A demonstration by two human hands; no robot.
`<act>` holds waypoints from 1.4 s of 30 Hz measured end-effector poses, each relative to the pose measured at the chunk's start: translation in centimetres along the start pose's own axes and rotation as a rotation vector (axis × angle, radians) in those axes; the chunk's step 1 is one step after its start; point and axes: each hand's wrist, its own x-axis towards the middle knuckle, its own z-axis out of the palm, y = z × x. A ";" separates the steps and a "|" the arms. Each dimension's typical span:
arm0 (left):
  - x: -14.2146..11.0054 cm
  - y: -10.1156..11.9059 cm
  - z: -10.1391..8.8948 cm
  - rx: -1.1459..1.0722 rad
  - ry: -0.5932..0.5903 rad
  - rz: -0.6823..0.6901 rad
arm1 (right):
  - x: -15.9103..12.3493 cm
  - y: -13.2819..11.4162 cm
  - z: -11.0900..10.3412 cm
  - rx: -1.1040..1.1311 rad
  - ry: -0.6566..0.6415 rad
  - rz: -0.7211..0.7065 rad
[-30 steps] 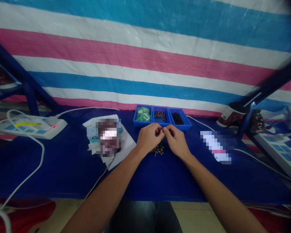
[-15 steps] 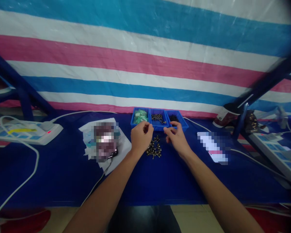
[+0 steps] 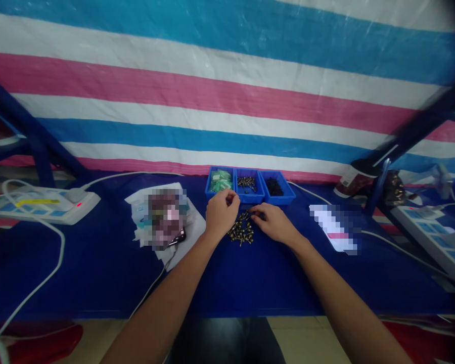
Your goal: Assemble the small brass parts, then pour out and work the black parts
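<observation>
A small heap of brass-coloured metal parts (image 3: 241,232) lies on the dark blue table (image 3: 250,278) between my hands. My left hand (image 3: 220,214) hovers just left of the heap, fingers curled and pinched on something I cannot make out. My right hand (image 3: 273,223) rests low at the heap's right edge, its fingertips touching the parts. Behind them stand three joined blue bins: one with green-white pieces (image 3: 220,181), one with brass parts (image 3: 247,183), one with black parts (image 3: 275,187).
A white power strip (image 3: 41,205) with cables lies at far left, another power strip (image 3: 432,235) at right. Papers and a blurred object (image 3: 167,215) sit left of my hands, a blurred item (image 3: 335,227) to the right. A striped tarp hangs behind.
My hands, joined in front of the bins a second ago, have parted. The right hand dropped down onto the heap of brass parts; the left stayed beside it.
</observation>
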 end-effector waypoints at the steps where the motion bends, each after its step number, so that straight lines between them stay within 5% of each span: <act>1: -0.1 0.0 0.1 0.007 -0.016 0.008 | 0.0 0.0 0.1 -0.008 -0.008 -0.013; 15: -0.3 0.1 0.1 0.035 -0.057 0.053 | 0.1 0.4 0.6 0.005 -0.010 -0.011; 28: -0.6 0.4 0.1 0.040 -0.207 0.216 | 0.6 0.1 -1.0 0.628 0.188 0.259; 42: -0.8 1.0 0.3 -0.046 -0.277 0.231 | 0.6 -0.7 -0.1 0.700 0.205 0.270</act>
